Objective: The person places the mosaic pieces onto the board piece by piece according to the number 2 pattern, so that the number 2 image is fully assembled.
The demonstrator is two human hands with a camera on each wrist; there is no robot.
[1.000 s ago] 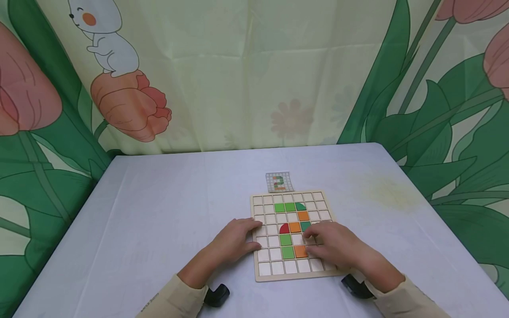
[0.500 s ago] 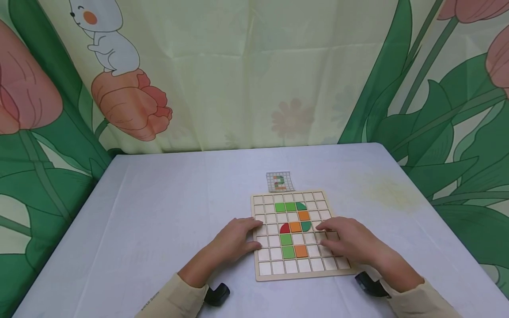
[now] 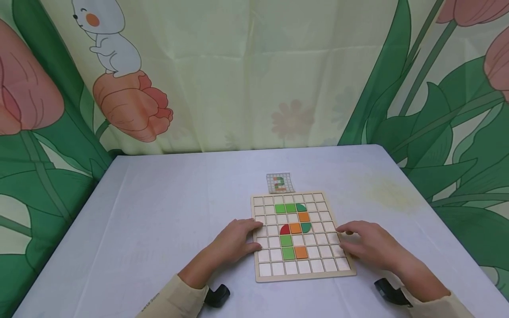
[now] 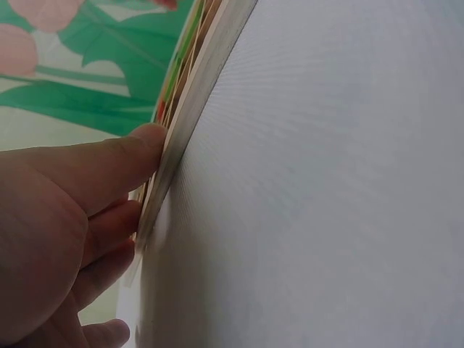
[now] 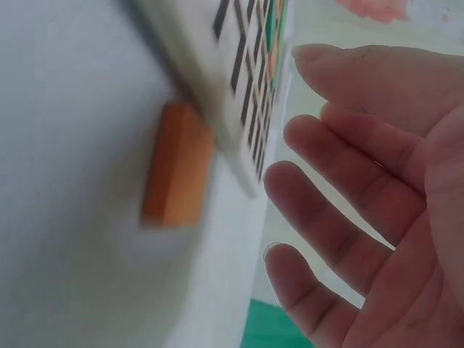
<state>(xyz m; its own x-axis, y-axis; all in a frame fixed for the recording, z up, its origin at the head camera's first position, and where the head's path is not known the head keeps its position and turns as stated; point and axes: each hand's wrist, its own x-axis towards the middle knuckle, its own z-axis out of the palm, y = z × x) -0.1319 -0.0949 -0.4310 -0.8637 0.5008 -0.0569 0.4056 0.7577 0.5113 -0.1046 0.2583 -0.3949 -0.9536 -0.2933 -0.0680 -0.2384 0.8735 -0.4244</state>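
Note:
A wooden grid board (image 3: 305, 278) lies on the table with coloured tiles in some of its squares. Among them are light green squares (image 3: 286, 240), orange squares (image 3: 301, 252), dark green rounded tiles (image 3: 305, 228) and one red rounded tile (image 3: 285, 229). My left hand (image 3: 234, 238) rests its fingertips and thumb along the board's left edge. In the left wrist view the thumb (image 4: 134, 156) touches the wooden rim. My right hand (image 3: 371, 245) hovers at the right edge, fingers relaxed and holding nothing. An orange block (image 5: 177, 170) sits beside the rim in the right wrist view; the hand hides it in the head view.
A small pattern card (image 3: 280, 182) with a coloured figure on a grid lies just behind the board. White cloth covers the table (image 3: 179, 198). A printed curtain (image 3: 222, 88) with tulips and a white animal hangs behind it.
My right hand has drawn back to the right from the middle of the board to beyond its right edge, uncovering the squares there. My left hand has stayed at the left edge.

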